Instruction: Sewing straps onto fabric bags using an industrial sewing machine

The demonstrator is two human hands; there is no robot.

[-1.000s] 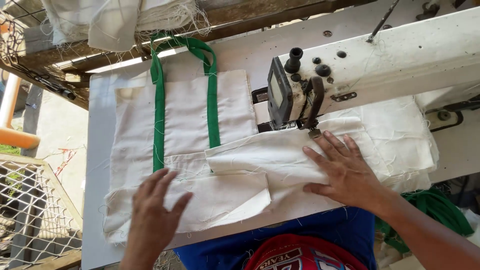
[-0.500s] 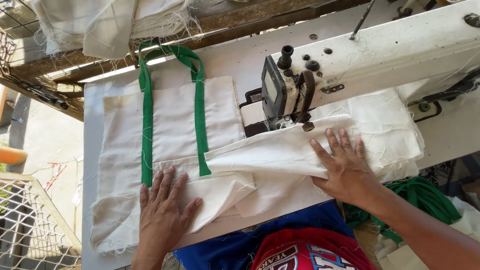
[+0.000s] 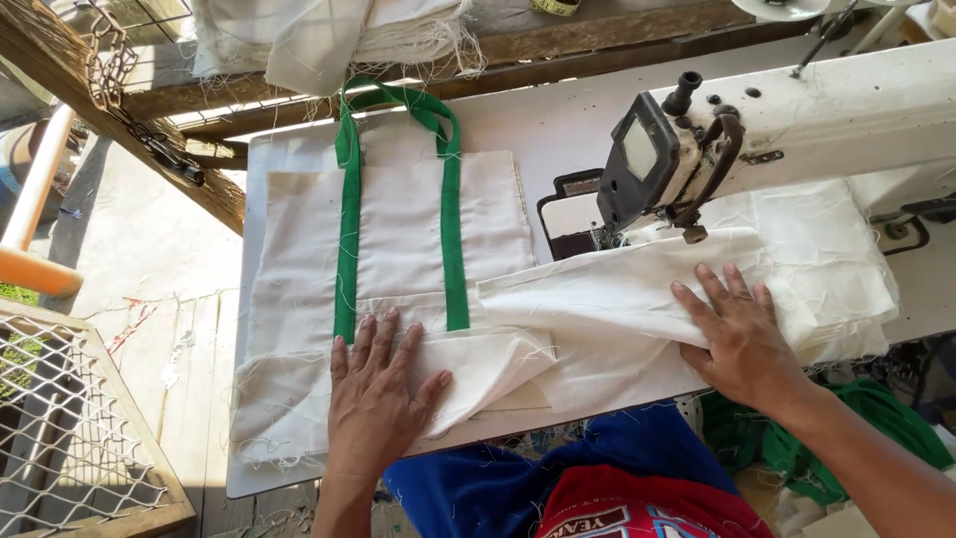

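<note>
A cream canvas tote bag [image 3: 398, 229] with green strap handles [image 3: 453, 229] lies flat on the white sewing table [image 3: 558, 130]. Its lower part is folded over and runs right, under the head of the white sewing machine [image 3: 677, 159]. My left hand [image 3: 378, 389] presses flat on the folded cloth near the table's front edge, just below the green straps. My right hand [image 3: 732, 334] lies flat, fingers spread, on the cloth in front of the machine's needle area. Neither hand grips anything.
A pile of cream fabric [image 3: 836, 259] sits to the right under the machine arm. More frayed cloth [image 3: 329, 40] is stacked on a wooden beam at the back. Green fabric [image 3: 876, 428] hangs below right. A wire mesh frame [image 3: 70, 428] stands at lower left.
My left hand has slid up the cloth toward the green straps. The right hand stays flat on the fabric by the machine. The camera view has shifted, so everything sits more to the right.
</note>
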